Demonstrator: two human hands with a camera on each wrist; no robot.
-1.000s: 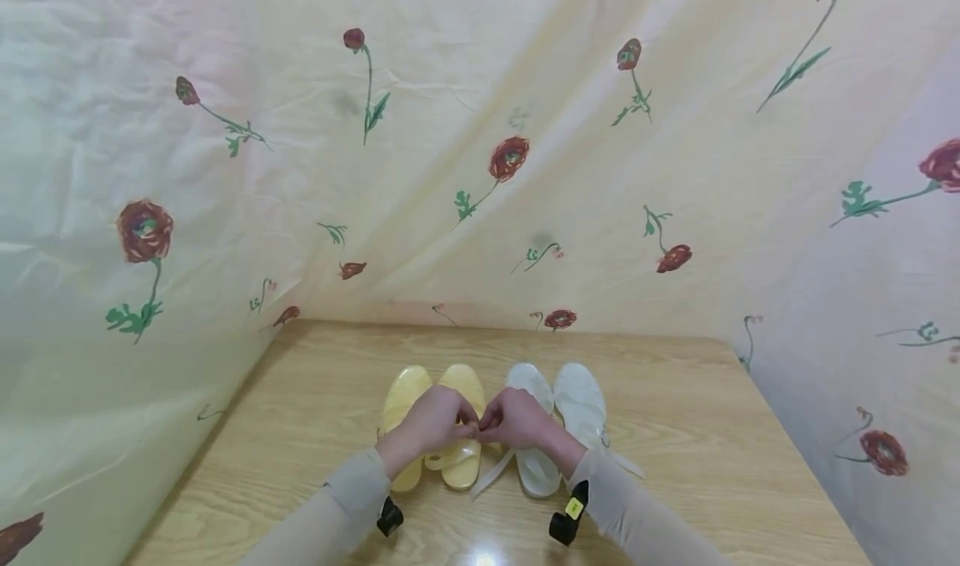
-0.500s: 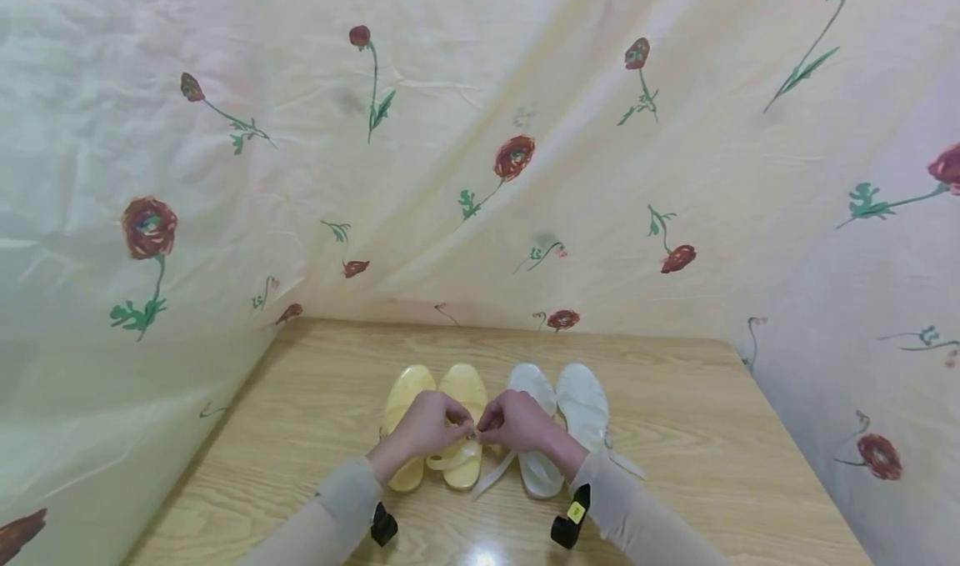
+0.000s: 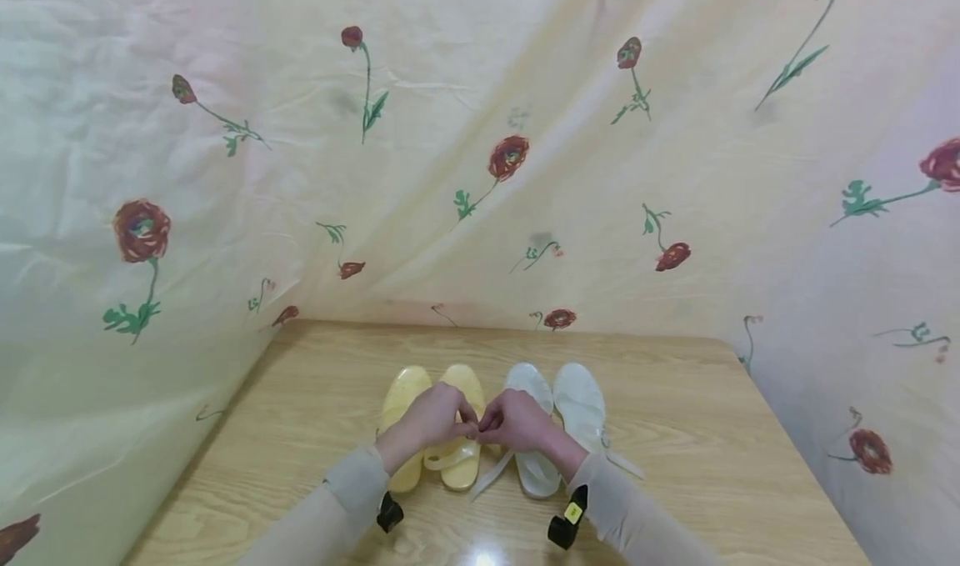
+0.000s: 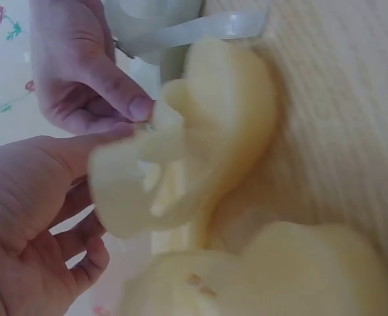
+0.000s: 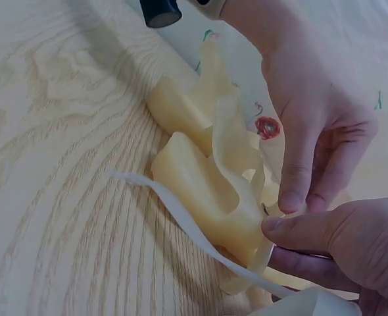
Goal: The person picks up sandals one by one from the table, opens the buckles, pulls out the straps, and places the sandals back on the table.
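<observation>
A pair of yellow sandals stands side by side, the left yellow sandal (image 3: 403,393) and the right yellow sandal (image 3: 459,473). Both hands meet over the right one's ankle strap (image 4: 121,197). My left hand (image 3: 435,416) pinches this strap near a small metal buckle (image 5: 266,209). Opposite it, my right hand (image 3: 520,420) pinches at the same spot, thumb against fingers, fingertips nearly touching the left ones. The strap stands up in a loop above the sole in the left wrist view. Fingers partly hide the buckle, so how the strap passes through it cannot be made out.
Right of the yellow pair stand two white sandals, an inner white sandal (image 3: 538,473) and an outer white sandal (image 3: 579,393). A loose white strap (image 5: 187,227) lies across the wooden table (image 3: 300,399). Flowered cloth (image 3: 420,216) hangs behind and at both sides.
My left hand shifts slightly left, then comes back toward the right hand, so the fingertips meet again at the strap. The sandals stay where they are.
</observation>
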